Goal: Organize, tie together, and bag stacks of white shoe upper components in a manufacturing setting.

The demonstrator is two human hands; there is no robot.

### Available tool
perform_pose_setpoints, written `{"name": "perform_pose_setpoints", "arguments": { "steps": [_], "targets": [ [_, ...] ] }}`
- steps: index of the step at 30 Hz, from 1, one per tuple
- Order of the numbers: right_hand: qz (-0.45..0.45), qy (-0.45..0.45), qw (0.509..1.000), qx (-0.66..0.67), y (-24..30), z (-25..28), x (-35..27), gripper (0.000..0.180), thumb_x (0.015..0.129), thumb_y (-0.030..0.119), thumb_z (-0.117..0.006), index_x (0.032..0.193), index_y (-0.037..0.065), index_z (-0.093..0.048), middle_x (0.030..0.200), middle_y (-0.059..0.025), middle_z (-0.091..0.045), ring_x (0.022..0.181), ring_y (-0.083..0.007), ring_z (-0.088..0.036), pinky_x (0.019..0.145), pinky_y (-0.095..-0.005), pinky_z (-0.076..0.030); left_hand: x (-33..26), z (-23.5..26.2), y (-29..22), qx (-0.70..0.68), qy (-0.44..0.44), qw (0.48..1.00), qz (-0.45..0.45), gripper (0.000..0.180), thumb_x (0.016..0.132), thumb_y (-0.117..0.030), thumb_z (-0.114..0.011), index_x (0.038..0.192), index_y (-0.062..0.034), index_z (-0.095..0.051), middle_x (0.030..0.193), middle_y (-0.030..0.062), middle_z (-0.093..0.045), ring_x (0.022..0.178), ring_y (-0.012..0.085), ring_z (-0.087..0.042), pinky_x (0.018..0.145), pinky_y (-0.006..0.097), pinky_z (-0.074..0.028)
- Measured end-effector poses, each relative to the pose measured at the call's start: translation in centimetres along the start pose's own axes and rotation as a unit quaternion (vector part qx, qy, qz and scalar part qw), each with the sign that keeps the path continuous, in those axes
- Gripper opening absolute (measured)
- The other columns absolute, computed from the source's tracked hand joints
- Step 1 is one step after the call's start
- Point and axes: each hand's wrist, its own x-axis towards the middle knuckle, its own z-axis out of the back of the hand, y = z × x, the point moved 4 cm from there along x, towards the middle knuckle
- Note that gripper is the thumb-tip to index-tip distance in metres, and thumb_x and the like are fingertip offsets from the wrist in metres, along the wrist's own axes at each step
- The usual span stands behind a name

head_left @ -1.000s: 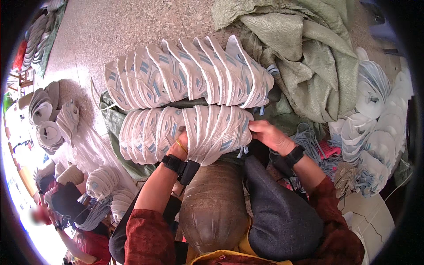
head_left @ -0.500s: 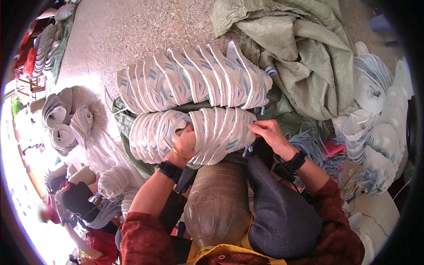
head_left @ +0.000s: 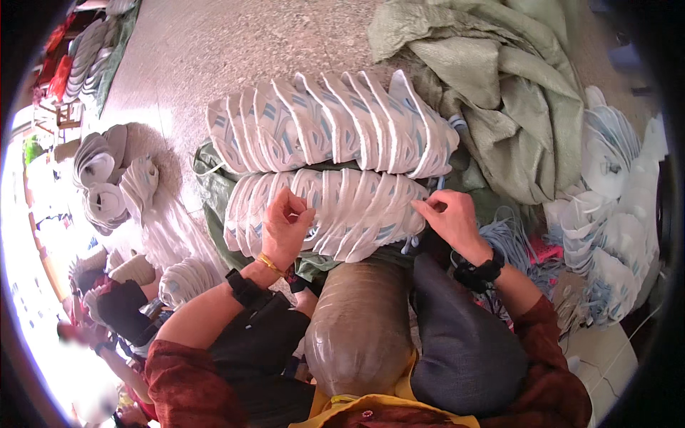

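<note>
Two rows of nested white shoe uppers with light-blue stripes lie in front of me, a far row and a near row. My left hand is above the left half of the near row, its thumb and forefinger curled into a pinch. Whatever might be between those fingertips is too small to make out. At the right end of that row, my right hand also pinches, its fingertips by the last upper. I cannot tell what it grips. Blue loops hang from that end.
A crumpled grey-green woven sack lies at the far right. Piled white uppers and blue laces are on my right. A plastic-wrapped brown cylinder lies between my legs. More uppers and other people are on the left.
My left hand has come out from among the near row's uppers and lifted up and left; the gap there has closed. The right hand stays by the row's right end, fingers more curled.
</note>
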Motion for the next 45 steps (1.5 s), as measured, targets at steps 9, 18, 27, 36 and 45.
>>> {"name": "perform_pose_setpoints", "arguments": {
  "steps": [9, 18, 27, 36, 45],
  "targets": [
    [0.247, 0.118, 0.953, 0.133, 12.8, -6.3, 3.2, 0.025, 0.08, 0.01, -0.075, 0.102, 0.0, -0.067, 0.086, -0.0159, -0.07, 0.073, -0.0223, -0.07, 0.067, -0.0324, -0.054, -0.1, 0.6, -1.0, -0.113, 0.047, 0.992, 0.03, 0.026, 0.083, 0.006, -0.07, 0.083, -0.0044, -0.046, 0.084, 0.0046, -0.062, 0.078, 0.0085, -0.06, 0.071, 0.024, -0.052],
    [0.248, 0.153, 0.954, 0.073, 13.9, -10.3, 4.3, 0.013, 0.084, 0.01, -0.069, 0.089, -0.002, -0.067, 0.072, -0.0174, -0.065, 0.066, -0.0275, -0.068, 0.061, -0.0362, -0.05, -0.9, 2.2, -2.2, 0.143, 0.0, 0.967, -0.213, 0.04, 0.066, 0.0, -0.079, 0.096, -0.0003, -0.052, 0.088, 0.0097, -0.056, 0.085, 0.027, -0.059, 0.078, 0.036, -0.05],
    [0.187, 0.114, 0.971, 0.094, 13.4, -10.7, 4.7, 0.014, 0.089, 0.009, -0.066, 0.081, -0.002, -0.062, 0.062, -0.0052, -0.062, 0.057, -0.008, -0.059, 0.054, -0.027, -0.046, 0.8, 1.1, -0.7, 0.324, -0.031, 0.896, -0.303, 0.065, 0.06, -0.021, -0.08, 0.114, -0.0028, -0.049, 0.114, 0.0161, -0.052, 0.113, 0.0373, -0.048, 0.101, 0.05, -0.033],
    [0.227, 0.087, 0.969, -0.046, 15.1, -10.7, 5.6, 0.013, 0.083, 0.011, -0.069, 0.08, -0.002, -0.068, 0.067, -0.0129, -0.067, 0.059, -0.0216, -0.067, 0.058, -0.0329, -0.05, 0.8, 4.2, 0.3, 0.3, -0.055, 0.921, -0.244, 0.066, 0.059, -0.019, -0.079, 0.115, -0.0035, -0.047, 0.111, 0.0149, -0.053, 0.111, 0.0359, -0.05, 0.099, 0.047, -0.035],
    [0.295, 0.117, 0.928, -0.196, 16.9, -13.7, 6.4, 0.012, 0.075, 0.007, -0.061, 0.075, -0.001, -0.071, 0.069, -0.0231, -0.062, 0.068, -0.0423, -0.063, 0.064, -0.0485, -0.049, 0.3, 6.4, 0.8, 0.25, -0.064, 0.935, -0.243, 0.06, 0.059, -0.019, -0.078, 0.108, -0.0044, -0.047, 0.105, 0.014, -0.053, 0.106, 0.0358, -0.05, 0.096, 0.047, -0.036]
  ]
}}
